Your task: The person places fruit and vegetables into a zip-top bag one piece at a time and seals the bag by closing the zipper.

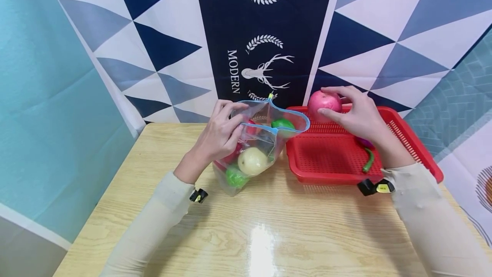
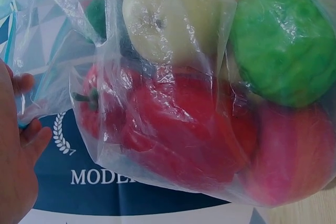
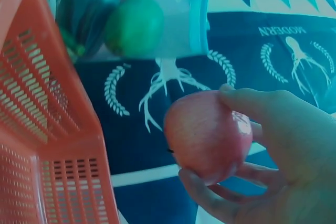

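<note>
My left hand (image 1: 221, 134) pinches the blue-edged rim of a clear zip bag (image 1: 308, 124), whose mouth gapes. Through the plastic show a pale round fruit (image 1: 252, 161), a bumpy green ball-shaped item (image 2: 283, 43), a glossy red item (image 2: 184, 129), a smaller red one with a green stem (image 2: 92, 103), a dark eggplant-like item (image 3: 86, 11) and a smooth green fruit (image 3: 135, 27). An apple (image 1: 325, 104), pinkish red, is held in my right hand (image 1: 359, 114) between thumb and fingers. It is above the red basket's back left part, right of the bag's mouth.
The red perforated basket (image 1: 334, 178) stands on the wooden table (image 1: 307, 234), right of the bag. Inside lie a green chili pepper (image 1: 368, 160) and a purple item (image 1: 363, 142), partly behind my right wrist. Patterned cloth (image 1: 265, 20) hangs behind the table.
</note>
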The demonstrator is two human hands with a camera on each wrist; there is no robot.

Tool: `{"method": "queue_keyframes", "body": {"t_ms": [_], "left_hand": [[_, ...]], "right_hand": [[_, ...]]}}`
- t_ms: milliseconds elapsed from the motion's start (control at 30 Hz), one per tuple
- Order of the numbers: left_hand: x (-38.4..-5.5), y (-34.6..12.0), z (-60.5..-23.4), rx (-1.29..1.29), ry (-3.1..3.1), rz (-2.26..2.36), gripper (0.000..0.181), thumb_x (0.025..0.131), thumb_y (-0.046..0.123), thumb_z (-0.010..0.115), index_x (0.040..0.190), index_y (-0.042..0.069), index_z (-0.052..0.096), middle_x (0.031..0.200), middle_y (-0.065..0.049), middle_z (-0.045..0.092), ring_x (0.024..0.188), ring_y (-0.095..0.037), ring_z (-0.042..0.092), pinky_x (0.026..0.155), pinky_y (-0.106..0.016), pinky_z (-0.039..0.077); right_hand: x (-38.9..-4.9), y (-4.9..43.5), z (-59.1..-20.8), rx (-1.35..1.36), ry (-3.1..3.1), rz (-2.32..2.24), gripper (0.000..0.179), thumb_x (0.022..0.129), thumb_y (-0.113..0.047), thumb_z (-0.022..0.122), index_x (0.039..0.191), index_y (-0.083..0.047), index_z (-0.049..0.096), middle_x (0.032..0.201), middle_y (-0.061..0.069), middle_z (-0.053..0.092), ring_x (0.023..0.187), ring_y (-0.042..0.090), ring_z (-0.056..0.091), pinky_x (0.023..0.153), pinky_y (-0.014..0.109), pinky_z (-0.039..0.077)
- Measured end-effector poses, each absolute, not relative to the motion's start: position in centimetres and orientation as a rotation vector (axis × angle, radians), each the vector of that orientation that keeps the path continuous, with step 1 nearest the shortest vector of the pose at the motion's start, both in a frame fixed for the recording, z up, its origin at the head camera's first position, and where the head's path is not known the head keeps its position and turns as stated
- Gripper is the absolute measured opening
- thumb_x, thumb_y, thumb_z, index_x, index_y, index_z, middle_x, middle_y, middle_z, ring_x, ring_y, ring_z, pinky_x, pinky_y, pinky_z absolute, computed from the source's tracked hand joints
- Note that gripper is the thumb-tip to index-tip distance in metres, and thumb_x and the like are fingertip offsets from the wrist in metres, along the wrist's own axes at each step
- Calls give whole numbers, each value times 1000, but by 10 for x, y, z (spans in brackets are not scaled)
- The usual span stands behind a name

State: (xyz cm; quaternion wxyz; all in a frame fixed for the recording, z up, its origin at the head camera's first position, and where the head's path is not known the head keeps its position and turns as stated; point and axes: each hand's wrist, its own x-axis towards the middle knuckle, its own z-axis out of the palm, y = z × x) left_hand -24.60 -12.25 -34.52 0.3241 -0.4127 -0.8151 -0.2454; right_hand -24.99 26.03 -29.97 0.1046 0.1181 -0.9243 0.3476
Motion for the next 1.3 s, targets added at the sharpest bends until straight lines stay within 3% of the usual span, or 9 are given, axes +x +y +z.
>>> {"method": "queue_keyframes", "body": {"t_ms": [167,433,700,900,1067,1300], "left_hand": [[-247,-123,-347,-1076,-2148,-643,30,104,16,49,99,2,75,142,-24,73,130,-44,57,112,-59,49],[-246,-122,-347,-1079,-2143,-630,27,104,15,50,94,3,72,141,-24,73,129,-44,58,111,-58,49],[-245,-120,-345,-1080,-2145,-613,27,105,15,50,90,4,69,142,-25,73,128,-44,58,110,-57,50],[-246,-120,-345,-1080,-2146,-604,26,104,15,50,90,3,68,142,-26,72,128,-45,59,110,-58,49],[-246,-121,-345,-1082,-2134,-599,25,104,14,50,90,3,68,143,-27,72,129,-46,59,110,-58,50],[-246,-122,-345,-1088,-2117,-606,24,103,15,50,90,3,66,144,-27,71,130,-45,58,111,-59,49]], "right_hand": [[-244,250,-297,343,-2628,1134,68,99,-31,85,163,-24,61,165,17,58,138,42,61,77,2,48],[-236,228,-294,417,-2382,1278,67,97,-19,87,159,-28,65,157,8,62,123,6,61,82,3,55],[-224,199,-291,680,-2190,1369,68,91,2,87,155,-15,68,162,9,59,144,10,58,93,8,59],[-221,183,-293,970,-2150,1369,71,82,16,88,149,-1,69,165,16,57,148,15,59,100,14,61],[-226,175,-300,1175,-2173,1281,72,78,16,91,146,0,71,163,21,58,150,9,58,105,16,60],[-230,174,-309,1238,-2274,1262,68,83,10,91,146,-5,73,162,20,61,147,0,58,102,15,61]]}}
